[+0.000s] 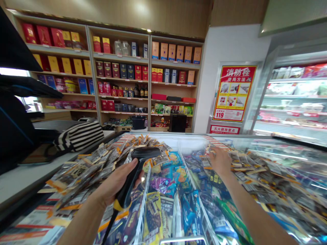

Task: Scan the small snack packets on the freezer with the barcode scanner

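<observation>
My left hand (120,182) is wrapped around the handle of a black barcode scanner (131,177) with yellow trim and a cable running down from it. The scanner's head points away over a heap of small clear packets (89,170) with orange ends. My right hand (220,160) reaches forward, its fingers closed at a clear packet (205,160) with an orange edge, slightly blurred. Beside it on the right lies another pile of similar packets (270,173). Both heaps rest on the glass top of a chest freezer (194,139).
Under the glass, wire dividers (143,207) separate colourful ice cream wrappers (153,214). A black-and-white striped bag (79,136) stands on the left counter (15,180), near dark equipment (15,119). Shelves of boxed goods (122,71) line the back; a lit display fridge (293,102) is at right.
</observation>
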A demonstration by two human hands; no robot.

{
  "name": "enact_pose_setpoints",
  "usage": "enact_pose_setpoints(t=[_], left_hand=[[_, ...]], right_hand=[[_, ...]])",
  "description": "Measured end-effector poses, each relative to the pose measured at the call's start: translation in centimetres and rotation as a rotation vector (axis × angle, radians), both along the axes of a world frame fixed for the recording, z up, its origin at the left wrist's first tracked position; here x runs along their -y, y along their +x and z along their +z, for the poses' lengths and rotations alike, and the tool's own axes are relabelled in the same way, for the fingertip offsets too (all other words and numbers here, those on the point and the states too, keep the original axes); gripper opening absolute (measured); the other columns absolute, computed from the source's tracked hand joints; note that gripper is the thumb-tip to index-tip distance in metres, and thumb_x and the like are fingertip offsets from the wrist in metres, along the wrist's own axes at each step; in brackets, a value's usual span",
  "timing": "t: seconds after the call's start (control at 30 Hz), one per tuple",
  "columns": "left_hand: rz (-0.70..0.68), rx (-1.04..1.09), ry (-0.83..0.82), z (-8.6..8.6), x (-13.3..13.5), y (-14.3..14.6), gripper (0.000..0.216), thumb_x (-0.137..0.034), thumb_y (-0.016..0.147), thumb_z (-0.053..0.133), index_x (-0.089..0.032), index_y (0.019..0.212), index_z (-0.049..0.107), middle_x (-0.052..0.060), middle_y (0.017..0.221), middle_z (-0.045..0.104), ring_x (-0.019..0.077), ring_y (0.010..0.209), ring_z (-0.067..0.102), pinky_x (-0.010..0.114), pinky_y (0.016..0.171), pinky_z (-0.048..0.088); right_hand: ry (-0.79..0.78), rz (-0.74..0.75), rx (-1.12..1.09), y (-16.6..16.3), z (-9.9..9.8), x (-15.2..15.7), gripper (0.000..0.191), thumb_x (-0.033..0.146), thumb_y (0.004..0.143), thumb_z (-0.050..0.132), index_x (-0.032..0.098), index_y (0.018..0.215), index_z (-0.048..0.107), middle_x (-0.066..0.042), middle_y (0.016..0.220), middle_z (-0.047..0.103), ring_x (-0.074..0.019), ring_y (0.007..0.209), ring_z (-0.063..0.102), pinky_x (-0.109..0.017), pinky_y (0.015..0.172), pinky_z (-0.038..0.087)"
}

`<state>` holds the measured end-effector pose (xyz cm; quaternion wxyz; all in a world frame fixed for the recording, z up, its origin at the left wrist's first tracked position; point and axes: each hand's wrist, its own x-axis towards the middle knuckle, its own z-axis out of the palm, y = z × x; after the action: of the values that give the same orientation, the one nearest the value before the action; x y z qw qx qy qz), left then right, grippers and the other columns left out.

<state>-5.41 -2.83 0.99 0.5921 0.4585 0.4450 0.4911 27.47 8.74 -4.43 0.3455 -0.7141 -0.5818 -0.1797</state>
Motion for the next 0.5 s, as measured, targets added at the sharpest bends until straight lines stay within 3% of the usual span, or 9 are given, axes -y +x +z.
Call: enact_pose_setpoints(t=[0.13, 0.2, 0.33, 0.43, 0.5], left_hand=[[-0.012, 0.013, 0.014, -0.3, -0.3, -0.4, 0.029, -0.042, 0.066, 0.049, -0.013, 0.063, 0.051, 0.0, 0.055, 0.053, 0.007, 0.042, 0.046, 0.018, 0.04, 0.036], [-0.031, 0.013, 0.016, -0.4, -0.5, -0.6, 0.029, -0.042, 0.066, 0.05, -0.013, 0.062, 0.052, 0.0, 0.054, 0.053, 0.0074, 0.043, 0.047, 0.018, 0.041, 0.037], [-0.055, 0.001, 0.001, -0.5, -0.6, -0.7, 0.029, -0.041, 0.066, 0.051, -0.012, 0.065, 0.053, 0.001, 0.054, 0.053, 0.0085, 0.044, 0.047, 0.02, 0.043, 0.037], [-0.034, -0.012, 0.008, -0.4, -0.4, -0.4, 0.03, -0.042, 0.066, 0.049, -0.012, 0.067, 0.052, 0.001, 0.054, 0.054, 0.0078, 0.043, 0.046, 0.019, 0.042, 0.036], [-0.04, -0.012, 0.007, -0.3, -0.2, -0.1, 0.031, -0.044, 0.067, 0.047, -0.013, 0.067, 0.052, 0.0, 0.051, 0.053, 0.0077, 0.042, 0.045, 0.018, 0.041, 0.034]], right_hand=[[-0.264, 0.417, -0.025, -8.1, 0.1, -0.3, 0.041, 0.041, 0.075, 0.03, 0.016, 0.097, 0.054, -0.009, 0.094, 0.059, -0.019, 0.087, 0.052, -0.031, 0.075, 0.036], [-0.378, 0.41, -0.052, -11.6, 0.0, -0.7, 0.047, 0.047, 0.074, 0.026, 0.015, 0.092, 0.056, -0.011, 0.088, 0.06, -0.0221, 0.084, 0.053, -0.035, 0.072, 0.038], [-0.402, 0.276, -0.052, -15.7, -0.6, -1.8, 0.056, 0.059, 0.064, 0.033, 0.012, 0.078, 0.06, -0.017, 0.092, 0.057, -0.0325, 0.093, 0.046, -0.048, 0.073, 0.033], [-0.385, 0.29, -0.185, -15.9, -1.4, -2.5, 0.043, 0.052, 0.058, 0.047, 0.015, 0.076, 0.059, -0.013, 0.09, 0.058, -0.0314, 0.092, 0.047, -0.047, 0.073, 0.032], [-0.312, 0.341, -0.392, -14.7, -1.8, -2.9, 0.035, 0.042, 0.057, 0.05, 0.015, 0.079, 0.057, -0.011, 0.082, 0.06, -0.0266, 0.083, 0.052, -0.041, 0.07, 0.036]])
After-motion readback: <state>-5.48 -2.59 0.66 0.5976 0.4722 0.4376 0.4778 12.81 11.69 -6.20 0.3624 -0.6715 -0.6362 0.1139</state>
